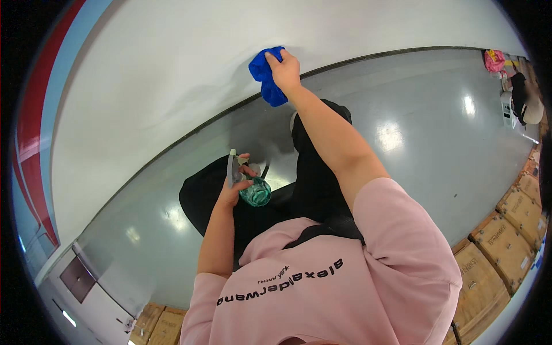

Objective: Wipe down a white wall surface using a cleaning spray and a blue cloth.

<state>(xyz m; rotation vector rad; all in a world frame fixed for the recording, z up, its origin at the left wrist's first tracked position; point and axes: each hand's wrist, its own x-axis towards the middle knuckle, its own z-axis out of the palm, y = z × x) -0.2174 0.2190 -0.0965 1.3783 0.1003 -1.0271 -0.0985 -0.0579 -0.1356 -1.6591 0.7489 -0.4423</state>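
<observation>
A white wall [172, 57] meets a glossy grey floor [425, 152]; at their border the right hand [286, 70] grips a blue cloth [272, 92]; how much is done or left does not show. The left hand [231, 192] clasps a translucent green spray bottle [257, 196], fill unclear; wooden crates [506, 234] stand rightward, contents hidden.

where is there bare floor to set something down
The widest free patch is the grey floor right of the right arm, between the white wall and the wooden crates. More lies left of the black trousers, along the wall. It is crowded around the left hand with its green spray bottle and, far right, around the pink bundle.
</observation>
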